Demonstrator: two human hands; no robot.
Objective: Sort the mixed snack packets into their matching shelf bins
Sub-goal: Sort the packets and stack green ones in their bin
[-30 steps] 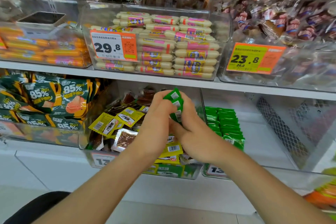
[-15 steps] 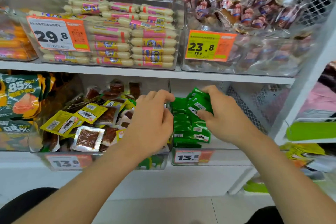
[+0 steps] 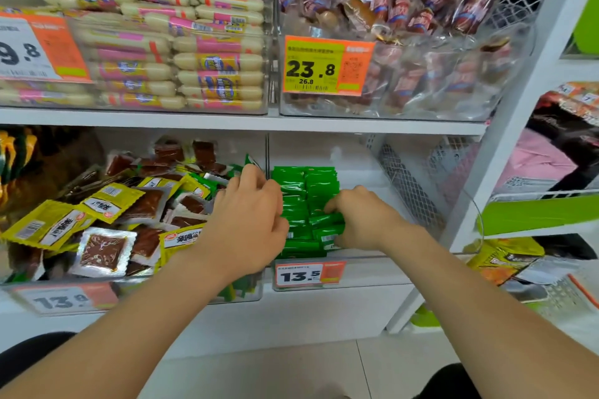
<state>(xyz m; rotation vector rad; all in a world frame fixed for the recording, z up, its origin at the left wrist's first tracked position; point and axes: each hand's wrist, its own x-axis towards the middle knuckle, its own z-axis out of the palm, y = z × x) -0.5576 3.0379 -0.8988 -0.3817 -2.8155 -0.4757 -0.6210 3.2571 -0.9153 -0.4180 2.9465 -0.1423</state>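
The right grip [image 3: 363, 220] (a bare hand, like its partner) lay inside the right-hand bin [image 3: 372, 270] on the lower shelf. Its fingers were curled down over the near end of the green packets [image 3: 306, 186] and pinched the topmost ones. The left grip [image 3: 249, 220] hung over the clear divider [image 3: 267, 149] between that bin and the mixed bin [image 3: 181, 290] to its left, fingers bent toward the green row. Whether it held anything could not be told.

Likely faults from here:
- The green row looked loosely packed. Letting go before the pinched packets were seated would probably let them slide into the bare right part of the bin.
- The left wrist lay across the mixed heap. A careless pull-back could drag yellow packets [image 3: 110, 201] over the divider or the near wall.
- Other green wrappers showed in the mixed bin, low behind its near wall under the left forearm, and could be missed.

Surroundings: the upper shelf board [image 3: 227, 121] sat low over both bins and limited lift. Above it stood a bin of sausages [image 3: 210, 61] and one of dark wrapped snacks [image 3: 398, 10]. A wire mesh panel [image 3: 408, 191] closed the right side.
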